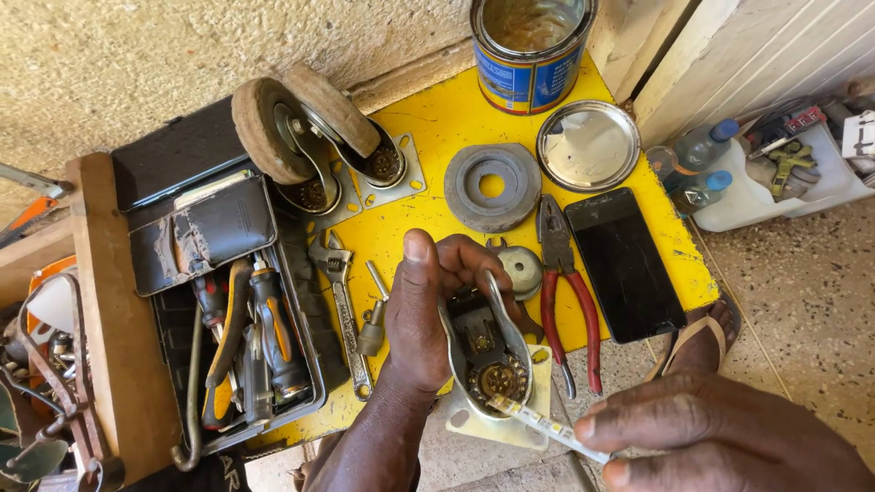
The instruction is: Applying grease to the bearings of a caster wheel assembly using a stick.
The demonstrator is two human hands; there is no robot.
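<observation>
**Head view: caster bracket held over the surface edge, thin stick poking its bearing**

The caster bracket (488,351) sits at six o'clock on the yellow surface (437,128), partly overhanging its near edge. The left hand (428,305) is wrapped closed around the bracket's left side, thumb up. The right hand (720,437) pinches a thin pale stick (551,426) between closed fingertips, its tip at the ring of bearing balls (499,381).

Risks, as I judge them: a hard push could dislodge the balls, which would drop past the edge to the floor; the stick could snap or slip.

At three o'clock lie red pliers (567,301) and a phone (624,264); at nine o'clock a wrench (344,305); at twelve o'clock a rubber ring (492,187) and a tin (529,55), which looks likely to tip if knocked.
</observation>
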